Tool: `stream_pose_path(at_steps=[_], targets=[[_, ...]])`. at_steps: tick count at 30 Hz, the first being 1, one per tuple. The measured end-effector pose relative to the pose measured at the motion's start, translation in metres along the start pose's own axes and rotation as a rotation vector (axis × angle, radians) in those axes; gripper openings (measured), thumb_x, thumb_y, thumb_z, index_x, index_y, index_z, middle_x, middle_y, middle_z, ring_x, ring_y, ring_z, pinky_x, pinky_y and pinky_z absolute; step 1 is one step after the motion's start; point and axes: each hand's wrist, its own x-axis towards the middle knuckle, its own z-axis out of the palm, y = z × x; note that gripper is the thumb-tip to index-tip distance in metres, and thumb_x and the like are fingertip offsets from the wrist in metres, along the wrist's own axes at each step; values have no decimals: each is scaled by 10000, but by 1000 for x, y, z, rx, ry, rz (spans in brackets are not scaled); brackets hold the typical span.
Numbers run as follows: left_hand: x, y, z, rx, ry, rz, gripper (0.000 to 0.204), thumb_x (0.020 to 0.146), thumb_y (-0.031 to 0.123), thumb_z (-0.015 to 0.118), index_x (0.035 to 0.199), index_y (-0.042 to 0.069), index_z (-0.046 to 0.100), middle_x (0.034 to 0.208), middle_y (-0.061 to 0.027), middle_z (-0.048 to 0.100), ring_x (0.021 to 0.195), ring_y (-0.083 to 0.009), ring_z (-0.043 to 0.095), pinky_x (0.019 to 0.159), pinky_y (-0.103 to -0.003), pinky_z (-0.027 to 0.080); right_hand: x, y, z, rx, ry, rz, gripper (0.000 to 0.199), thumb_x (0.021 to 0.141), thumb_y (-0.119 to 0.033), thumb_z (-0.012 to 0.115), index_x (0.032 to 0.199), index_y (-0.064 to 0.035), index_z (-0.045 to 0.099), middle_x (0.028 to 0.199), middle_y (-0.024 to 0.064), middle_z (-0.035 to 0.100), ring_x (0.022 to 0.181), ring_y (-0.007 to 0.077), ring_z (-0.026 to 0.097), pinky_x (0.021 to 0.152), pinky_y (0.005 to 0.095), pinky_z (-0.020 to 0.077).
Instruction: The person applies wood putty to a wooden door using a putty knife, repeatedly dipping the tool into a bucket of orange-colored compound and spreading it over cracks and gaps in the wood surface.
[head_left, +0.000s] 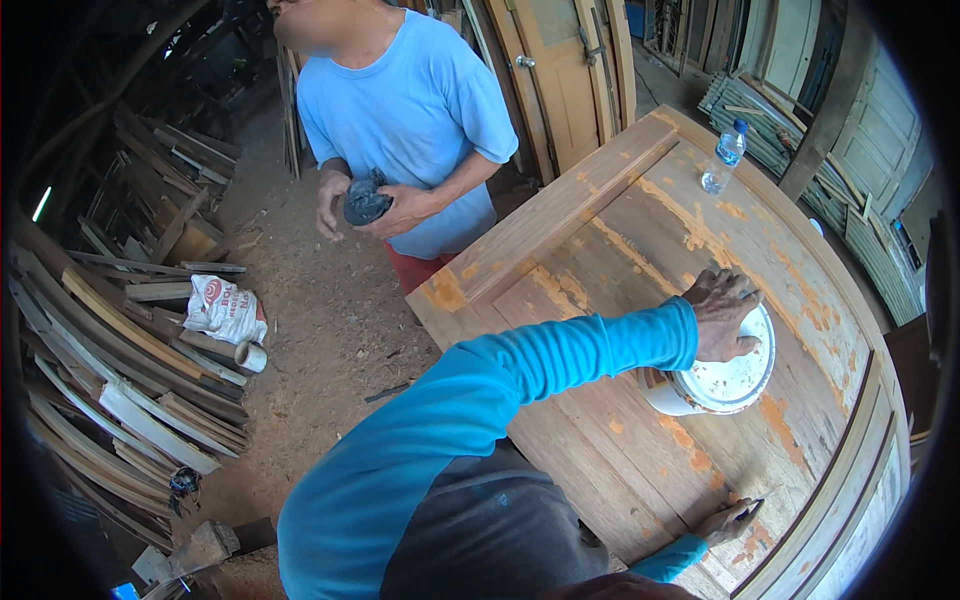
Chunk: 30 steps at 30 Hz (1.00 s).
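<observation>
My left hand (722,315) reaches across the panel and rests on the far side of a white bucket lid (728,378), its fingers apart. The lid is round, with dark specks, and sits on a white bucket (662,398) standing on a large wooden door panel (610,470). Low in the view, close to the panel surface, my right hand (728,522) is closed around a small dark-handled tool (750,508) with a thin pale end; its exact kind cannot be made out. Orange filler patches (680,432) mark the wood around both hands.
Across the panel's corner, a person (405,120) in a light blue shirt holds a dark bundle (367,200). A water bottle (724,157) stands at the panel's far end. Stacked planks (130,370) and a white sack (225,308) lie on the left. Doors (560,75) lean behind.
</observation>
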Motion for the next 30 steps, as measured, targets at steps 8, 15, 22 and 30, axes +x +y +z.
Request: stream_pose_path(at_steps=[8, 15, 22, 30], targets=[[14, 2, -5, 56, 123, 110, 756, 914, 524, 677, 1442, -1, 542, 1451, -263, 543, 1374, -449, 482, 1176, -516, 366, -8, -15, 5, -64, -13, -118, 515, 1105, -281, 431, 1486, 57, 507, 1514, 244, 535, 1407, 347, 512, 1190, 422, 385], [24, -14, 8, 56, 144, 127, 760, 934, 538, 684, 1440, -16, 568, 1445, -277, 559, 1344, -421, 540, 1137, -492, 428, 4, -21, 17, 17, 21, 33, 480, 1038, -188, 623, 1478, -11, 543, 816, 52, 666, 652, 109, 598, 571, 279, 503], [16, 5, 3, 43, 150, 129, 690, 966, 489, 682, 1402, -37, 592, 1380, -281, 599, 1289, -419, 585, 1099, -477, 466, -5, -49, 3, 116, -22, 172, 494, 1000, -164, 661, 1450, 11, 557, 884, 122, 739, 793, 164, 708, 726, 314, 555], [28, 9, 12, 65, 165, 83, 645, 982, 473, 674, 1391, -21, 609, 1362, -258, 620, 1284, -386, 597, 1102, -447, 460, 0, -43, -9, 251, -165, 196, 497, 1022, -166, 625, 1495, -47, 531, 900, 78, 725, 768, 114, 661, 698, 298, 546]])
